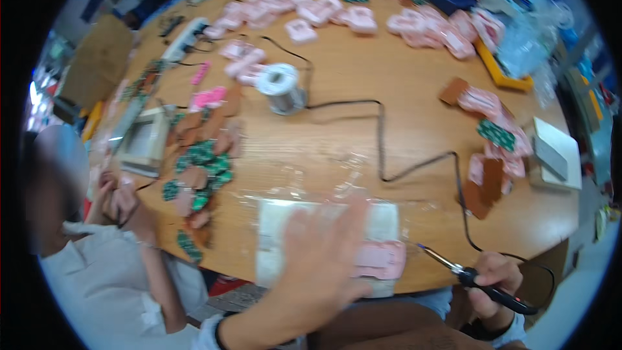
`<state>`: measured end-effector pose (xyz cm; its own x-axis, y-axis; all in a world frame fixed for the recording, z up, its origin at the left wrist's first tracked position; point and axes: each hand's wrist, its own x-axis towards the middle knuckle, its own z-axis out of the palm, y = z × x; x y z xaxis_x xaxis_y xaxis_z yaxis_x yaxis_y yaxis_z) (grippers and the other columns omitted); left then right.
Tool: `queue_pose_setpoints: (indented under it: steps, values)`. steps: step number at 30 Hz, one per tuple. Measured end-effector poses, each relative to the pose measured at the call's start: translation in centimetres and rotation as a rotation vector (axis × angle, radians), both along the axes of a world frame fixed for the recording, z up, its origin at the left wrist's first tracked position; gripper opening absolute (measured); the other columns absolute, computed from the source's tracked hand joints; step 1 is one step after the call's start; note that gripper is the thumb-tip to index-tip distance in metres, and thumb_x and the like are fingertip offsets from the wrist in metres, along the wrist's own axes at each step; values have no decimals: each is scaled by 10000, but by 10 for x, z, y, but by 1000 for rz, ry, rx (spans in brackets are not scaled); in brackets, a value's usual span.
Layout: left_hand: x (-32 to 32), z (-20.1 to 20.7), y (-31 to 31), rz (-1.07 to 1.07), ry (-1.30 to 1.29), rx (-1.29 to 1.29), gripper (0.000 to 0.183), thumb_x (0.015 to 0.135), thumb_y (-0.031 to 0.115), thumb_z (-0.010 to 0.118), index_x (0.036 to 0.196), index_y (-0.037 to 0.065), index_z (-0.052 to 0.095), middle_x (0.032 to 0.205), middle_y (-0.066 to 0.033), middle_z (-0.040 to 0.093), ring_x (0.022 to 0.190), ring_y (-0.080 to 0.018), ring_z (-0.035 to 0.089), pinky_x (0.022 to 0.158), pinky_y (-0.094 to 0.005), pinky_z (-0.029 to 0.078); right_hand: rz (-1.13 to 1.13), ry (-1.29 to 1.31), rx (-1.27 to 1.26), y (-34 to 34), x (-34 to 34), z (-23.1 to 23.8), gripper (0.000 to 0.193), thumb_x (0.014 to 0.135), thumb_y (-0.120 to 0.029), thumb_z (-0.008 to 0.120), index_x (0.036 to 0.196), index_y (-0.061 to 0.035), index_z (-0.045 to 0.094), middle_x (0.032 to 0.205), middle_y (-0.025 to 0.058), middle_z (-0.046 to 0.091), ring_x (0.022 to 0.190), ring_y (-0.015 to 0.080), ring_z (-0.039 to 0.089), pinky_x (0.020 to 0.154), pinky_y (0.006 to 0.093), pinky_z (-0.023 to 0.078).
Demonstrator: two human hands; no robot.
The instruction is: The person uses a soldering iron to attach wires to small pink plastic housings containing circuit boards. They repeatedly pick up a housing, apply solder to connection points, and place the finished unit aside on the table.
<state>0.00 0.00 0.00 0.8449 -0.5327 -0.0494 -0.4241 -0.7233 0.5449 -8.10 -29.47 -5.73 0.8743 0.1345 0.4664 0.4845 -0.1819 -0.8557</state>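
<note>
My left hand (321,259) is blurred, fingers spread, lying flat over a white pad (382,220) at the near table edge, beside a pink plastic part (382,259) on that pad. My right hand (495,275) grips a black soldering iron (479,282); its thin metal tip points left toward the pink part and stops just short of it. The iron's black cable (382,155) runs back across the round wooden table (389,78).
A solder spool (282,84) stands mid-table. Pink parts (311,13) lie along the far edge, green and brown circuit boards (201,162) at left, more (495,149) at right. A white box (554,152) sits far right. Another person's hands (120,198) work at left.
</note>
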Motion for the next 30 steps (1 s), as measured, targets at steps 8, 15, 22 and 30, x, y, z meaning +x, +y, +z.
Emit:
queue_pose_setpoints:
  steps: [8,15,22,30]
  values:
    - [10,-35,30,367,-355,-140,585,720,292,756,1224,59,570,1121,-108,593,1139,-315,489,1002,-500,285,-176,65,-22,3,0,-8,346,786,-277,718,865,-84,441,684,29,430,536,120,387,517,270,305]
    - [135,-45,134,567,-478,622,129,754,172,664,823,67,692,965,-77,608,1038,-281,490,902,-475,309,-194,73,17,2,3,-21,364,779,-295,716,877,-72,445,688,32,425,541,112,382,517,253,306]
    - [124,-8,163,796,-610,-139,213,813,148,675,914,-38,701,873,-66,674,842,-213,599,776,-366,439,17,126,36,11,20,16,197,838,0,638,1002,-12,530,815,114,537,695,167,485,639,300,411]
    - [20,5,100,724,371,-1189,252,899,144,658,1063,-47,655,885,-77,676,740,-123,630,694,-228,493,-266,-86,287,56,44,38,532,888,-441,644,1094,15,463,935,208,588,646,246,607,494,302,528]
